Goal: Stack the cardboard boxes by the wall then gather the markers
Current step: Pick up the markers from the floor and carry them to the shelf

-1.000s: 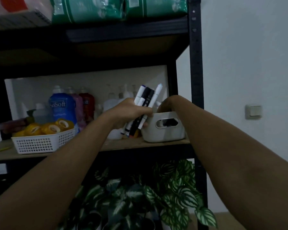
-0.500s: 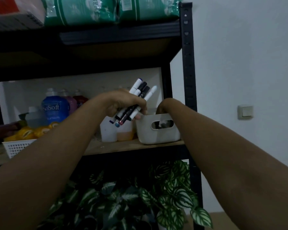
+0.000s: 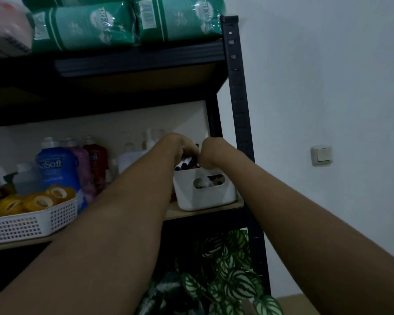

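A small white bin (image 3: 205, 194) with an oval handle slot stands at the right end of the wooden shelf (image 3: 203, 211). My left hand (image 3: 180, 145) grips a bundle of markers (image 3: 187, 163) just above the bin's mouth, their capped ends pointing down into it. My right hand (image 3: 208, 153) is curled over the bin's top right beside the left hand, and its fingers are hidden, so what it holds cannot be made out. More dark items show through the bin's slot. No cardboard box stack is in view.
A black metal rack post (image 3: 239, 110) rises right of the bin. Detergent bottles (image 3: 57, 167) and a white mesh basket (image 3: 32, 221) of yellow tape rolls fill the shelf's left. Green packs (image 3: 123, 26) lie on the top shelf. Leafy plants (image 3: 214, 280) sit below; a wall switch (image 3: 322, 155) is at right.
My left hand has swung the marker bundle from upright beside the bin down over the bin's mouth, tips now pointing in. My right hand stayed at the bin's top.
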